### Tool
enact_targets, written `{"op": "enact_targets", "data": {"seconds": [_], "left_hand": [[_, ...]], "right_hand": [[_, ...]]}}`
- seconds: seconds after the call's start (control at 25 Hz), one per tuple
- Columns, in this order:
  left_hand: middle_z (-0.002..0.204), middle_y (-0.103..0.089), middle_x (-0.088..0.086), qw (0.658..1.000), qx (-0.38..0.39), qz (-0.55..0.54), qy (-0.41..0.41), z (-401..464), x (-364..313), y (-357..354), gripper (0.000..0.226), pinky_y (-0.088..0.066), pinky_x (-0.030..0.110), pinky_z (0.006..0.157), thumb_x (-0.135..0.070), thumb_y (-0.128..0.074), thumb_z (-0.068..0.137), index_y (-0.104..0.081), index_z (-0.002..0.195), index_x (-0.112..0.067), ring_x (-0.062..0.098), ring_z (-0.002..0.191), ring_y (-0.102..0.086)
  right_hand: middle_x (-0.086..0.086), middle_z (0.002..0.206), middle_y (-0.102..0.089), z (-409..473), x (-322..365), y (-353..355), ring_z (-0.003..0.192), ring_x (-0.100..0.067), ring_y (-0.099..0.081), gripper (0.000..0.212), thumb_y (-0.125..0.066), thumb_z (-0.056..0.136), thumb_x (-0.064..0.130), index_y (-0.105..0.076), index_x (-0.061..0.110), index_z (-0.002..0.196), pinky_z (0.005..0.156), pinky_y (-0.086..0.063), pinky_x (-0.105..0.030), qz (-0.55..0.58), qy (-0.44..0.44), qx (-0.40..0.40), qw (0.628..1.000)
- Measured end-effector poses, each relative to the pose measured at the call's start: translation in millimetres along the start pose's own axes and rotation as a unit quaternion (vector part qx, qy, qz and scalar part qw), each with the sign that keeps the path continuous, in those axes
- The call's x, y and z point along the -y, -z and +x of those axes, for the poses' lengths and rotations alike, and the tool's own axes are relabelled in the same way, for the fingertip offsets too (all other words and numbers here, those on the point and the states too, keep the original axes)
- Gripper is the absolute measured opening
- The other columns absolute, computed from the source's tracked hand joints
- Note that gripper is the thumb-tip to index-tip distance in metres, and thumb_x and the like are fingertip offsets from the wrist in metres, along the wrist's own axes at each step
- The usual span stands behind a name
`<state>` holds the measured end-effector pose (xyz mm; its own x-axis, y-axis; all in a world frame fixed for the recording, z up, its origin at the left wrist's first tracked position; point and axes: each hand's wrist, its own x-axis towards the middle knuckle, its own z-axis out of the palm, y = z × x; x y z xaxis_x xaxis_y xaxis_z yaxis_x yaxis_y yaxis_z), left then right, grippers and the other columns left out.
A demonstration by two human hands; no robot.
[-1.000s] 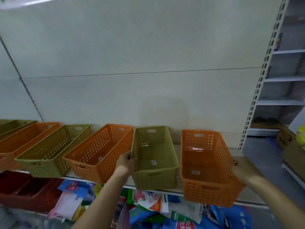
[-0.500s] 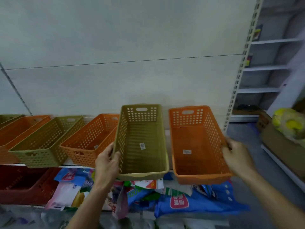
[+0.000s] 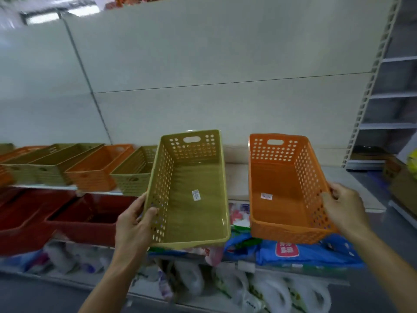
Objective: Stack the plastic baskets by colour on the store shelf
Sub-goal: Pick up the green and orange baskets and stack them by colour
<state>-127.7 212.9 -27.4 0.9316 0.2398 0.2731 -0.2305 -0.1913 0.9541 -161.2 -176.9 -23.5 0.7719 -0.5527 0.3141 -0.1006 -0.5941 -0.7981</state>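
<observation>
Stickers in the green basket [image 3: 191, 199] and orange basket [image 3: 284, 195] are too blurred to read.

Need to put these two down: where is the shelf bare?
Bare shelf board shows behind the held green basket and orange basket, right of the last shelved green basket. Leftward, the baskets stand crowded side by side.

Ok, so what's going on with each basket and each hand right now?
Green basket: empty, lifted off the shelf, tilted toward the camera, held by its left wall.
Orange basket: empty, lifted, tilted, held by its right wall.
Left hand: gripping the green basket.
Right hand: gripping the orange basket.
Row of baskets: resting on the shelf, green and orange mixed, not sorted yet.
Red bins: on the lower shelf.
</observation>
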Motion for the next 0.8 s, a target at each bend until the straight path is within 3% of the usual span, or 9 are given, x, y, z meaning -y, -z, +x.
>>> {"op": "enact_targets", "data": {"seconds": [0.2,0.36,0.44,0.52,0.64,0.8], "left_hand": [[0.107,-0.071,0.004,0.995,-0.086,0.04,-0.023,9,-1,96,0.041,-0.059,0.03,0.074,0.0,-0.053,0.096,-0.06,0.132,-0.018,0.018,0.085,-0.066],[0.112,-0.069,0.008,0.985,-0.147,0.073,-0.057,39,5,136,0.042,-0.059,0.023,0.07,-0.003,-0.054,0.096,-0.057,0.136,-0.016,0.012,0.076,-0.068],[0.115,-0.07,0.009,0.983,-0.156,0.067,-0.067,63,10,143,0.043,-0.059,0.041,0.083,-0.007,-0.054,0.096,-0.056,0.137,-0.02,0.023,0.089,-0.07],[0.117,-0.069,0.008,0.985,-0.15,0.053,-0.071,94,15,145,0.043,-0.056,0.05,0.088,-0.01,-0.053,0.097,-0.055,0.138,-0.023,0.029,0.099,-0.068],[0.117,-0.068,0.004,0.985,-0.143,0.035,-0.094,150,21,145,0.042,-0.054,0.048,0.091,-0.011,-0.053,0.098,-0.054,0.139,-0.022,0.024,0.102,-0.067],[0.117,-0.068,0.003,0.983,-0.145,0.012,-0.108,232,31,147,0.041,-0.055,0.047,0.091,-0.012,-0.052,0.098,-0.055,0.138,-0.019,0.022,0.101,-0.067]], "right_hand": [[-0.012,0.072,-0.065,-22,53,-47,0.062,-0.032,-0.063,0.019,-0.046,0.094,0.012,-0.064,0.009,0.087,0.057,-0.051,-0.041,0.043,0.002,-0.011,0.999],[-0.014,0.08,-0.066,-13,103,-103,0.068,-0.034,-0.06,0.018,-0.044,0.091,0.019,-0.06,0.01,0.087,0.06,-0.049,-0.039,0.046,0.016,-0.034,0.998],[-0.012,0.082,-0.065,-2,127,-131,0.066,-0.029,-0.058,0.018,-0.043,0.093,0.019,-0.059,0.011,0.088,0.057,-0.04,-0.032,0.046,0.028,-0.046,0.998],[-0.006,0.085,-0.063,7,149,-156,0.061,-0.016,-0.054,0.019,-0.041,0.097,0.018,-0.059,0.012,0.096,0.052,-0.033,-0.025,0.052,0.044,-0.056,0.996],[-0.001,0.089,-0.06,33,168,-202,0.062,-0.001,-0.048,0.022,-0.04,0.099,0.018,-0.06,0.014,0.107,0.052,-0.029,-0.019,0.079,0.052,-0.08,0.992],[-0.003,0.091,-0.063,71,180,-265,0.064,-0.007,-0.052,0.023,-0.04,0.098,0.019,-0.06,0.015,0.107,0.054,-0.033,-0.022,0.092,0.03,-0.102,0.99]]}}
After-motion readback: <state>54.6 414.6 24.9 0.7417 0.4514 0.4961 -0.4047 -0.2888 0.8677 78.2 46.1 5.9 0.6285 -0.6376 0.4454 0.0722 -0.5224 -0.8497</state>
